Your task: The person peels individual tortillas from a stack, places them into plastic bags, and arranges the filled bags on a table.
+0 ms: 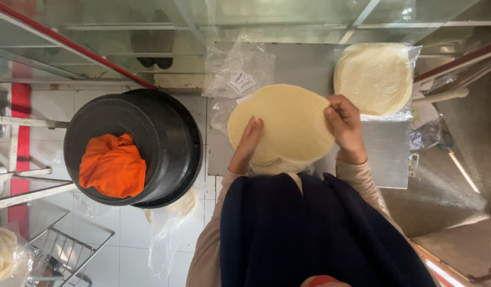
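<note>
Both hands hold a thin, round, pale flatbread (pixel 285 125) above the steel desk (pixel 394 159): the left hand (pixel 248 142) lies flat and open on its surface, the right hand (pixel 345 127) pinches its edge. Right of it lies a plastic-wrapped stack of rounds (pixel 373 78); left stands a black bin (pixel 150 143) holding crumpled orange cloth (pixel 112 166)

A flatbread (pixel 282 125) lies on the counter (pixel 389 159), a stack (pixel 373 78) behind-right, a bin (pixel 134 146) left.
</note>
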